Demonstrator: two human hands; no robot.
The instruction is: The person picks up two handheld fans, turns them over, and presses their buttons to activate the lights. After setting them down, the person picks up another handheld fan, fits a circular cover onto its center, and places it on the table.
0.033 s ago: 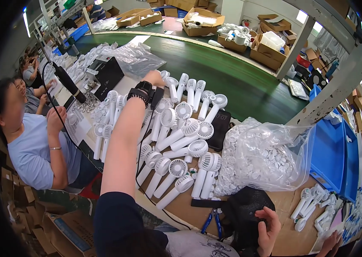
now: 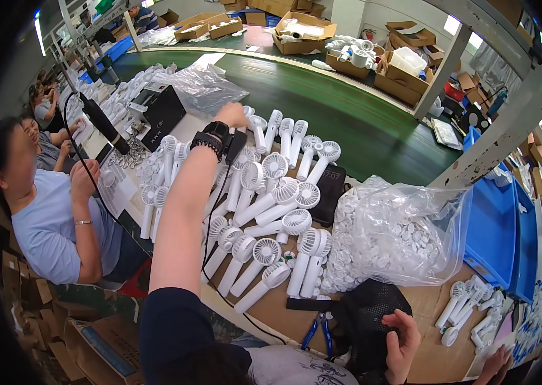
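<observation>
While your left hand (image 2: 235, 115) extends forward over the bench (image 2: 426, 311), note that its fingers bend down at the far edge of the white handheld fans (image 2: 266, 252). You cannot tell here whether those fingers pinch a fan, because the back of the hand hides them. The nearest fan heads stand at the fingertips and just to the right of that hand. The main group of fans lies nearer to you and to the right of it, heads and handles overlapping.

At the left wrist, locate the black watch (image 2: 218, 131) and, just below the hand, a dark device (image 2: 236, 145); its grip is likewise hidden. A black cable (image 2: 205, 239) runs toward you from that area. To the left of the left hand stands a black box (image 2: 163, 119); beyond the hand runs the green belt (image 2: 329, 112).

Your right hand (image 2: 403, 340) is loosely curled, thumb and fingers apart, with nothing visible between them. Directly beside it, on its left, lies the black mesh item (image 2: 373, 307). Farther left of that hand, find the blue-handled pliers (image 2: 311, 332). Ahead of it sits the clear bag (image 2: 412, 234) beside small white parts (image 2: 345, 256). To its right, a smaller cluster of fans (image 2: 466, 300) rests on the bench, and a co-worker's hand (image 2: 494, 366) appears near the lower edge.
</observation>
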